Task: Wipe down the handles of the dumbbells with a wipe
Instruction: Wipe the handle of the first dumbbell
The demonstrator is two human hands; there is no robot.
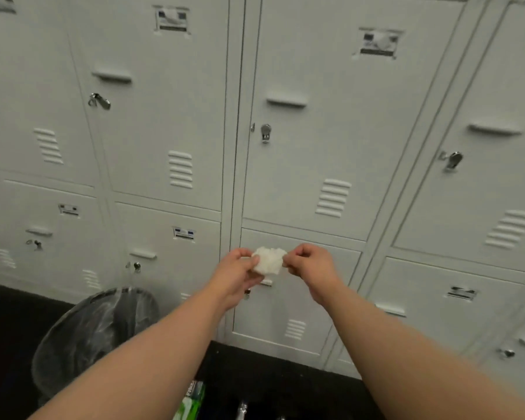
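I have both arms stretched out ahead, and the crumpled white wipe sits bunched between the two grips. My left hand pinches its left edge with curled fingers; my right hand pinches its right edge the same way. Just beyond the grips stand pale grey lockers; below and left of the left grip is a bin with a clear liner.

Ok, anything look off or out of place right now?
Nothing damaged or spilled. The wipe is bunched between left hand and right hand, facing lockers; no dumbbells are in view.
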